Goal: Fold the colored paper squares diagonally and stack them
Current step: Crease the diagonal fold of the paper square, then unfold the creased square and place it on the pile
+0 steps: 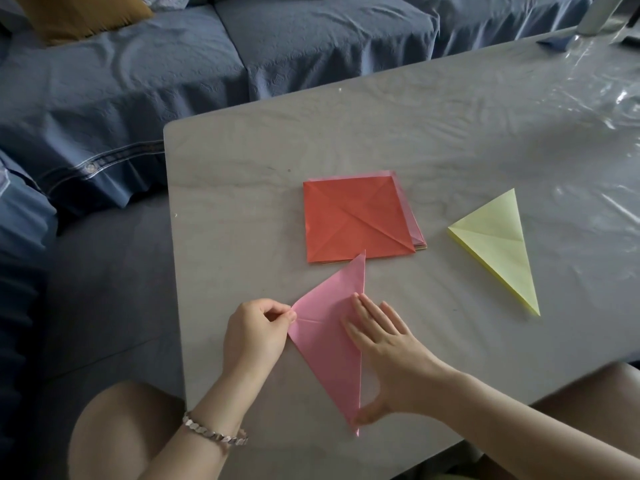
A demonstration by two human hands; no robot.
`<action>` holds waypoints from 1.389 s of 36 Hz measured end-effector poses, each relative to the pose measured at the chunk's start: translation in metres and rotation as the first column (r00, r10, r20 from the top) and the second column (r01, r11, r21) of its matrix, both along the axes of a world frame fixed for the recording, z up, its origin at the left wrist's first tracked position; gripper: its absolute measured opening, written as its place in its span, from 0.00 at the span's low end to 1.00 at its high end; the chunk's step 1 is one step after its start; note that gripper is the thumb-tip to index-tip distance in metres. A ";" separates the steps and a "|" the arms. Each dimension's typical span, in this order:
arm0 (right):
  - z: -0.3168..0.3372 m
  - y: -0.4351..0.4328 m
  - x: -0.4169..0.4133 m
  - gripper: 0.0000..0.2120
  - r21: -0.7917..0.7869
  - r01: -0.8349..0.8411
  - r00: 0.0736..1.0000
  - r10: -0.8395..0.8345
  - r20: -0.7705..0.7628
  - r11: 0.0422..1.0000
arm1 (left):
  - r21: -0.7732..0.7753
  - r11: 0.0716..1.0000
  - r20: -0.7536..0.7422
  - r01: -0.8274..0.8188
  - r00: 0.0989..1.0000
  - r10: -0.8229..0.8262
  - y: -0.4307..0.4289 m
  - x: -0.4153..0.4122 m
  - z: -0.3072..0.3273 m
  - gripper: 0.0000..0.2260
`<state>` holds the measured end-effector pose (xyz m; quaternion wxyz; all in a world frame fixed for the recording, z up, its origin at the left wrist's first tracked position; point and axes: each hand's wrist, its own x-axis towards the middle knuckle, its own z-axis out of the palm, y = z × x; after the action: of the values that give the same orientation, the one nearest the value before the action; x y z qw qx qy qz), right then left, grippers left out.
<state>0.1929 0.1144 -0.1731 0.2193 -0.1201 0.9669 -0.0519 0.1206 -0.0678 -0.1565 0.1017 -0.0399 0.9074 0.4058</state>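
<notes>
A pink paper folded into a triangle [329, 344] lies near the table's front edge. My left hand [254, 332] pinches its left corner between thumb and fingers. My right hand [384, 351] lies flat on the pink triangle with straight fingers along its long right edge, thumb pressing near the bottom tip. A stack of unfolded paper squares [360, 220], an orange-red creased sheet on top, sits just beyond the pink tip. A yellow folded triangle [498, 247] lies to the right of the stack.
The grey table [242, 188] carries a wrinkled clear plastic cover that shines at the right. A blue-covered sofa [138, 98] runs behind and to the left. A yellow cushion [79, 15] rests on it at top left.
</notes>
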 end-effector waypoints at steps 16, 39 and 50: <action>0.011 0.007 0.008 0.41 -0.614 0.260 0.941 -0.338 -0.011 0.745 | 0.316 0.945 0.069 -0.085 0.995 0.066 0.001 0.000 0.001 0.10; 0.022 0.147 0.004 0.15 -0.409 0.813 0.346 -0.909 -0.231 0.414 | -0.156 0.987 -0.043 -0.035 0.999 0.028 0.075 -0.074 -0.002 0.27; 0.015 0.069 -0.012 0.19 -0.430 0.312 0.726 -0.504 -0.468 0.847 | 0.226 0.955 0.167 -0.193 0.973 0.157 0.073 -0.069 0.014 0.06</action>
<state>0.1810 0.1836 -0.1577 -0.1162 0.0548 0.9674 -0.2184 0.0514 0.0055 -0.1430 0.1360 -0.1376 0.8345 0.5160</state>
